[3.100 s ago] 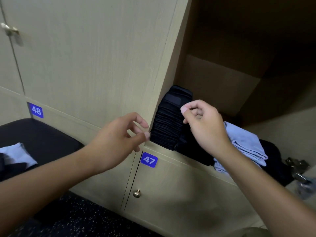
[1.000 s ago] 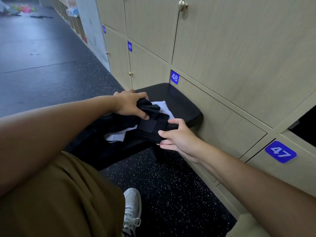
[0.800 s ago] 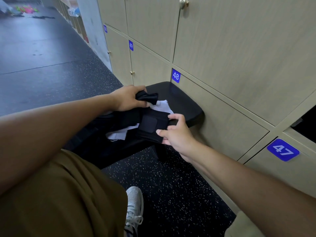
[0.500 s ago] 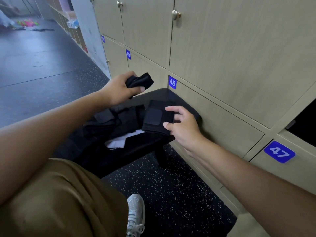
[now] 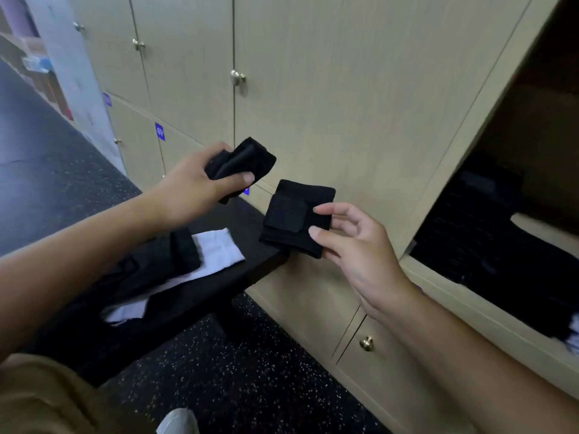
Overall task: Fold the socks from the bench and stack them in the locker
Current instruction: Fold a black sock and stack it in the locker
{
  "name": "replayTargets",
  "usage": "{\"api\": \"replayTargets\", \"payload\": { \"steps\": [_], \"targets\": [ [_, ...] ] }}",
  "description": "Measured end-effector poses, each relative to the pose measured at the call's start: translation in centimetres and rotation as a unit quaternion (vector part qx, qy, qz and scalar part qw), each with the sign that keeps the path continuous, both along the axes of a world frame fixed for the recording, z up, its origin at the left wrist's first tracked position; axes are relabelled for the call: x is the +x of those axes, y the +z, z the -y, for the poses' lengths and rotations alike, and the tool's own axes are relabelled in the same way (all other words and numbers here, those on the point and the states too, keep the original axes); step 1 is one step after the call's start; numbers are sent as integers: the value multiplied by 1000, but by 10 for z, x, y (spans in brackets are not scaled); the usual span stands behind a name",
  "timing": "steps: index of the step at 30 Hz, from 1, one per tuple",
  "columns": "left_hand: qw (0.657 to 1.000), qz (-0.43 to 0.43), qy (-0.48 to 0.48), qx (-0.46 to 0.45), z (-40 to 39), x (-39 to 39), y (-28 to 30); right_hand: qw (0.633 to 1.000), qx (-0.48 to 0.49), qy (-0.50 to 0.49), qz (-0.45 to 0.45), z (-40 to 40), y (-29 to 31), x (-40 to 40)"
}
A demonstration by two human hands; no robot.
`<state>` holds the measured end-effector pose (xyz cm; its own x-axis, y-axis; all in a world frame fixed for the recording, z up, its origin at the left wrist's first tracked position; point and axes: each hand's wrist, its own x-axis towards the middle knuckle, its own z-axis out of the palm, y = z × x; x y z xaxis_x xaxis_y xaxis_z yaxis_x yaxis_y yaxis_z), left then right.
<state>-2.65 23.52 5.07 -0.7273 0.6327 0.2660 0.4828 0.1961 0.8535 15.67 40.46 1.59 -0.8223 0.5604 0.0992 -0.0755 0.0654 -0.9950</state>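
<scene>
Right now my left hand (image 5: pixel 200 186) is closed around a bunched black sock (image 5: pixel 241 164), thumb pressed across its front and fingers wrapped behind, so the cloth bulges out past my grip toward the locker doors. My right hand (image 5: pixel 354 245) pinches a second black sock (image 5: pixel 296 216), this one already folded into a flat square; my thumb lies on its upper face and my fingertips (image 5: pixel 321 209) curl over its near edge. The two socks are apart, with a gap between them, both held in the air above the end of the bench (image 5: pixel 250 220).

Both pieces are light and limp, I judge, with no stiffness of their own. The folded one will spring open if I let go of the edge where the layers meet, so that edge is where I should keep my pinch. The bunched one needs smoothing flat before it will fold; taking it by the cuff end and letting the rest hang would be the sensible hold. Neither is slippery or breakable, though knit fabric sags and shifts easily.

Below my left forearm, more socks (image 5: pixel 175 258) lie on the bench, dark ones over a white one (image 5: pixel 219 249), still unfolded. To my right the open locker (image 5: pixel 445 170) shows a dark stack of folded socks (image 5: pixel 463 239) on its shelf, blurred in this view, which is where I judge the square in my right hand belongs.
</scene>
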Motion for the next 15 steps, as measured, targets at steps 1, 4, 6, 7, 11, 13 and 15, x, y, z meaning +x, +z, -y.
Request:
{"api": "replayTargets", "payload": {
  "steps": [1,4,6,7,11,13,15],
  "targets": [
    [1000,-2,-11,3,-5,5,2,1000,2,-8,2,-4,2,8],
    [999,1,-46,13,-20,20,10,1000,1,-30,0,-13,9,33],
    [998,5,-65,18,-30,29,13,999,9,-46,-7,-17,15,49],
    [997,7,-72,22,-35,34,15,998,15,-53,-13,-20,19,57],
    [995,31,-86,43,-57,53,20,995,29,-83,-38,-31,28,88],
    [994,54,-88,46,-67,65,24,994,47,-89,-33,-38,31,99],
    [990,91,-93,51,-76,76,26,994,74,-85,-14,-45,35,109]
  ]
}}
